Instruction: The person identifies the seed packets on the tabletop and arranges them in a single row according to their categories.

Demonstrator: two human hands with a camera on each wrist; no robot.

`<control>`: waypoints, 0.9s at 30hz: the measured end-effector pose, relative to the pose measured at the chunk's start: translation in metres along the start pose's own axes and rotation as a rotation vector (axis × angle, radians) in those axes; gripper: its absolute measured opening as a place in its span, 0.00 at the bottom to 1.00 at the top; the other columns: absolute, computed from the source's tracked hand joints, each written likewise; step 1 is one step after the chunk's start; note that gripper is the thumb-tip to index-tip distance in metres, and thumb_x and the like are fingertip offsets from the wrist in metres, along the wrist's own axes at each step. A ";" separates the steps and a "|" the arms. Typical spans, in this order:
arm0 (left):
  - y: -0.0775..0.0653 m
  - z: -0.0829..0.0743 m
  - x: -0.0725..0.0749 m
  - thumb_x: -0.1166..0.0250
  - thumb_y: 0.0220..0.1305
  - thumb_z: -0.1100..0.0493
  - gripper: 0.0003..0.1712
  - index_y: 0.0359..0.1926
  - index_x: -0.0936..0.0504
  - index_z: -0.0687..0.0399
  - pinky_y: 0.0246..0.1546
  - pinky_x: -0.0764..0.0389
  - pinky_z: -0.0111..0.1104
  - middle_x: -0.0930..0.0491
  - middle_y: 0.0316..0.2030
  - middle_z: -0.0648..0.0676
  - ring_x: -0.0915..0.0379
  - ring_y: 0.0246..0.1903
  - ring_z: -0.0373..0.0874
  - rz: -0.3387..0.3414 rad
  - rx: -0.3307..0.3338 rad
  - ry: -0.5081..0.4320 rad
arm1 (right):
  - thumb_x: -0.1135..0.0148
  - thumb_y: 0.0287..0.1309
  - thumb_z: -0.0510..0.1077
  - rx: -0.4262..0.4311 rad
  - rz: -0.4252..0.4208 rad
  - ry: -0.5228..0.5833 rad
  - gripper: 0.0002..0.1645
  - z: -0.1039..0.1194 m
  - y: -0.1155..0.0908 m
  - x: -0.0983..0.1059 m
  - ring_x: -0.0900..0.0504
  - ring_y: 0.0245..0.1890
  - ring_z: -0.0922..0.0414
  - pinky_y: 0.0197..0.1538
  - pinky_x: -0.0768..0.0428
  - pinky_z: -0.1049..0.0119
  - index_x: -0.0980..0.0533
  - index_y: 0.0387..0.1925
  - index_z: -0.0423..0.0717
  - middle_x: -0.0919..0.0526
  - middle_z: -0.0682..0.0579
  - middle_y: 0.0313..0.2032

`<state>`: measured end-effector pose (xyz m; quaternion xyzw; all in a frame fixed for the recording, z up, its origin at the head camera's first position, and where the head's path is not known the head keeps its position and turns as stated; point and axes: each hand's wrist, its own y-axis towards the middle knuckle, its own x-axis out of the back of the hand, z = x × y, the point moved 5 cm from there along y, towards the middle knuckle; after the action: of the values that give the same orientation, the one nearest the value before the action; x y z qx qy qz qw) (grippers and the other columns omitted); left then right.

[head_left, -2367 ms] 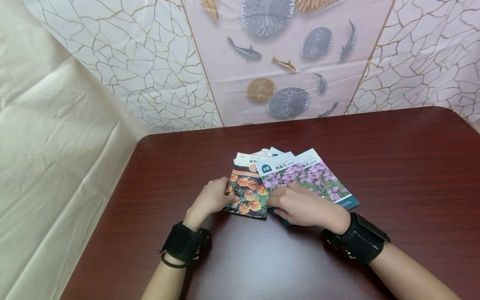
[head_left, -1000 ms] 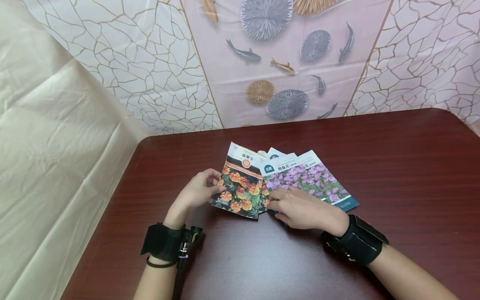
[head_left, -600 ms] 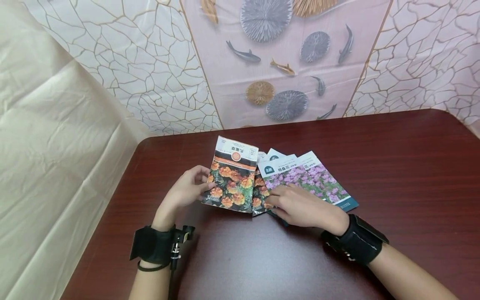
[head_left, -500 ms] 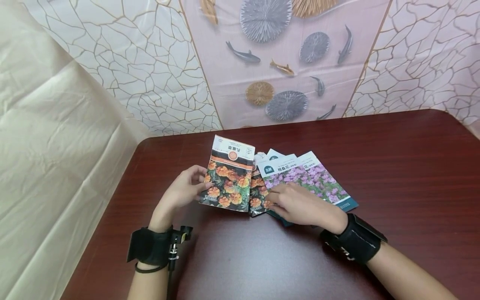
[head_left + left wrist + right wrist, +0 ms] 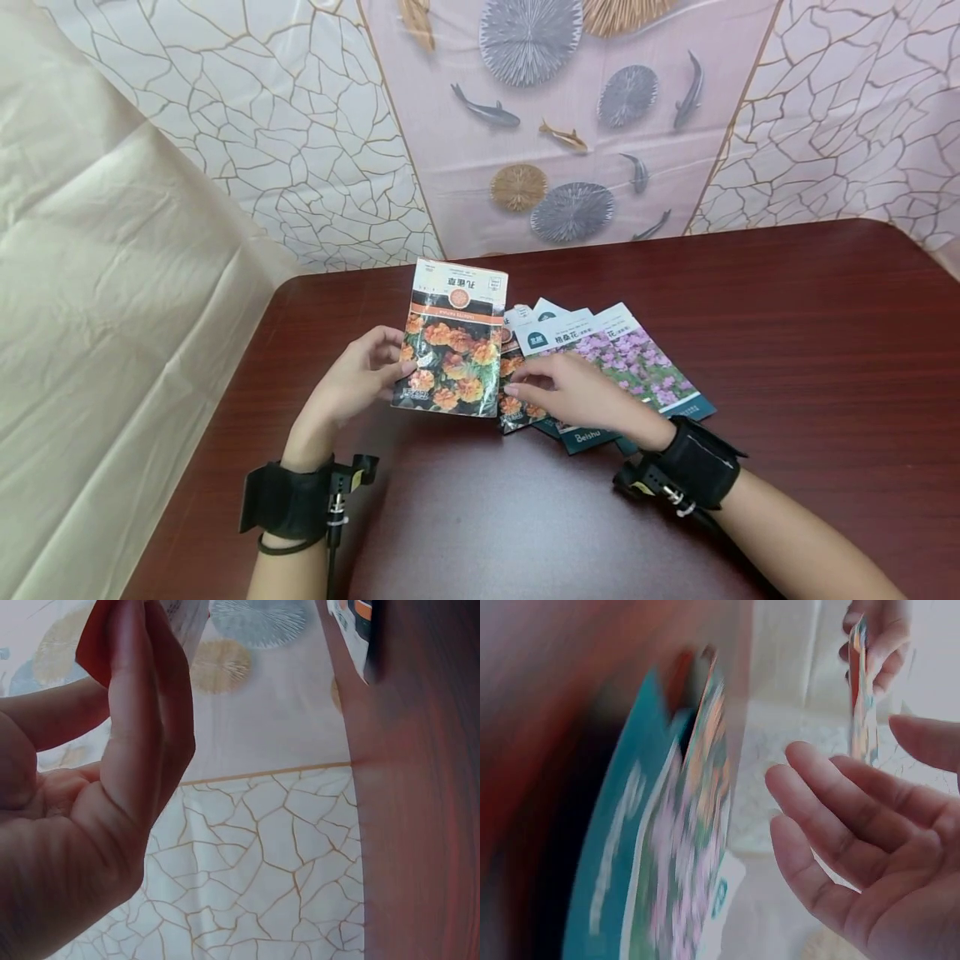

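Observation:
My left hand (image 5: 348, 379) pinches the left edge of a marigold seed packet (image 5: 453, 354), thumb on its front, raised above the table. In the left wrist view its red edge (image 5: 91, 645) shows between the fingers. A second orange-flower packet (image 5: 517, 412) lies in the pile, partly under purple-flower seed packets (image 5: 663, 375). Over this pile hovers my right hand (image 5: 581, 396), covering part of a purple packet. The right wrist view has that hand (image 5: 877, 855) with relaxed fingers, nothing in them, beside the blurred purple packet (image 5: 679, 870).
The dark red wooden table (image 5: 810, 350) ends at a patterned cloth backdrop (image 5: 330, 125) behind. A pale cloth (image 5: 90, 333) hangs along the left side. Black straps with small cameras sit on both wrists (image 5: 288, 500).
My left hand has drawn the marigold packet off the pile, leftward and up, uncovering another orange packet. My right hand, earlier resting on the purple packets, has lifted and shifted slightly left.

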<state>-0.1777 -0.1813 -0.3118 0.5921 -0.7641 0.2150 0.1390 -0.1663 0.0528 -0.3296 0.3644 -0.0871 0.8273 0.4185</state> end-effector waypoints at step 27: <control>-0.007 -0.012 -0.002 0.45 0.63 0.69 0.18 0.50 0.41 0.65 0.29 0.20 0.37 0.25 0.40 0.65 0.22 0.33 0.46 0.059 -0.051 -0.147 | 0.49 0.63 0.35 -0.134 -0.024 0.563 0.06 0.010 0.008 -0.006 0.20 0.29 0.39 0.36 0.23 0.47 0.29 0.35 0.33 0.19 0.44 0.23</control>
<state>-0.1706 -0.1757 -0.3011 0.5800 -0.7945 0.1553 0.0910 -0.1647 0.0392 -0.3251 0.0928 -0.0177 0.8833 0.4591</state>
